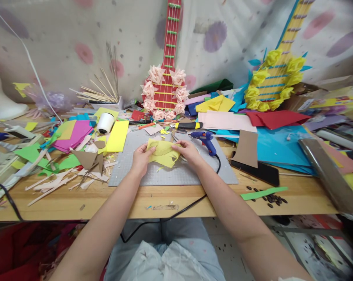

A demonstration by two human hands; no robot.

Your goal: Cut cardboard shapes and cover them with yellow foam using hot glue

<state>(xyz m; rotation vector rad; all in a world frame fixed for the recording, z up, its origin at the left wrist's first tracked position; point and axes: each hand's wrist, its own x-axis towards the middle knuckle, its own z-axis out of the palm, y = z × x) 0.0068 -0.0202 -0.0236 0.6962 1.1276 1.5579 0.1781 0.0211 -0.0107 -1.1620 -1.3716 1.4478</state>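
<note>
A cut piece of yellow paper with ragged, notched lower edges is stretched between my two hands, above the grey cutting mat. My left hand pinches its left end, thumb on top. At the opposite end, my right hand grips the upper corner between thumb and fingers. A metal tool under the right hand is mostly hidden. Just right of that hand lies a blue hot glue gun. Behind the paper is a yellow-and-black utility knife.
Paper scraps cover the left side, near a white spool. A red paper guitar and a yellow one lean at the back. A black phone and dark beads lie right; a black cord crosses the table edge.
</note>
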